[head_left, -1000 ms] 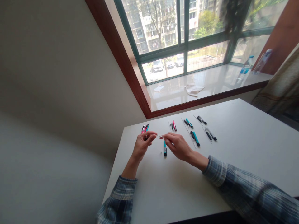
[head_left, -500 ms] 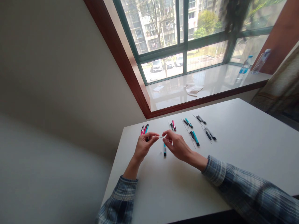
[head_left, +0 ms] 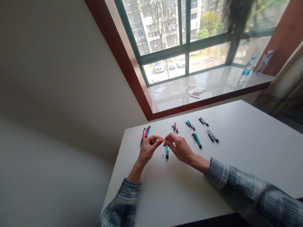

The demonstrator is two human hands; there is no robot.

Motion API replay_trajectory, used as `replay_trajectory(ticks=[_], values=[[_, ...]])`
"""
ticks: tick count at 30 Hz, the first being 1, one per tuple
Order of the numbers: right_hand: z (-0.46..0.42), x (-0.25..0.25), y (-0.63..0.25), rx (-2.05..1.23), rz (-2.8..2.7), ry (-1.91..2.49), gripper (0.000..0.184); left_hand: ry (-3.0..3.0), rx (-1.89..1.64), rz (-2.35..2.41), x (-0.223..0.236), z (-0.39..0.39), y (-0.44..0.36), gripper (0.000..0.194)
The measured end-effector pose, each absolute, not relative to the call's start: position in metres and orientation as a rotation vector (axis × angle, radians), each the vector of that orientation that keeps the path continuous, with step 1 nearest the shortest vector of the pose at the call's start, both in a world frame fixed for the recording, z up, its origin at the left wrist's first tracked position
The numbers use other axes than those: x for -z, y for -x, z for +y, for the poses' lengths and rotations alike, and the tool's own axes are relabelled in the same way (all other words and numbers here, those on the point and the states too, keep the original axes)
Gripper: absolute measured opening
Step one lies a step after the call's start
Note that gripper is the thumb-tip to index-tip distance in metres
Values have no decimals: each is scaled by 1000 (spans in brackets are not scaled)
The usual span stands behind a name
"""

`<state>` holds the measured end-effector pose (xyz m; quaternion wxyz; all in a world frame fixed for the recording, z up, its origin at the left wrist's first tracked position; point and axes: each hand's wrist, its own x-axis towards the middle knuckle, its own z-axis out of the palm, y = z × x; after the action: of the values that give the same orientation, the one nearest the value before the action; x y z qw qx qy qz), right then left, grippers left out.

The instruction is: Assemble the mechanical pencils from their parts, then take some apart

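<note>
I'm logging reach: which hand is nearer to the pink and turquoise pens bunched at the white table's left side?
Left. The left hand is just on the near side of the pink and turquoise pens; the right hand is farther off to their right.

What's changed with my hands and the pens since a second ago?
Your bare left hand has shifted right, uncovering more of the pink, turquoise and black pens on the left; its fingertips now almost meet those of your right hand, mostly hiding the thin pale rod between them. Whether either let go is unclear. The turquoise-and-black pen barrel below them and the turquoise, black pen parts further right stayed put.
</note>
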<state>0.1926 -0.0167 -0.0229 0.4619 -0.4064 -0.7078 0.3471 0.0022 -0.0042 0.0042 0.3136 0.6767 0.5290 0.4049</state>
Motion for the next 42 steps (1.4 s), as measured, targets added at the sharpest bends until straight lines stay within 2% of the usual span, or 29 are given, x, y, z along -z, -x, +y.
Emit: replay_trajectory(ticks=[6,11,19,27,31,37,42], values=[[-12,27,-192,-878,-1655,949,11,-1670,-1071,1379,1,-6,-6,41],[-12,29,-192,-1000,-1597,927,12,-1771,-999,1408,-13,-7,4,46],[-10,30,-194,-993,-1554,958,14,-2150,-369,1375,-27,-11,20,29],[-11,23,-194,-1032,-1514,1019,20,-2179,-277,1330,-16,-11,16,22],[-11,24,-193,-1076,-1520,1001,24,-2153,-400,1353,-15,-10,15,25],[-7,28,-192,-1205,-1443,949,35,-1873,-964,1335,-13,-10,6,33],[-6,29,-191,-1298,-1372,908,40,-1786,-1113,1307,-9,-14,-2,31]])
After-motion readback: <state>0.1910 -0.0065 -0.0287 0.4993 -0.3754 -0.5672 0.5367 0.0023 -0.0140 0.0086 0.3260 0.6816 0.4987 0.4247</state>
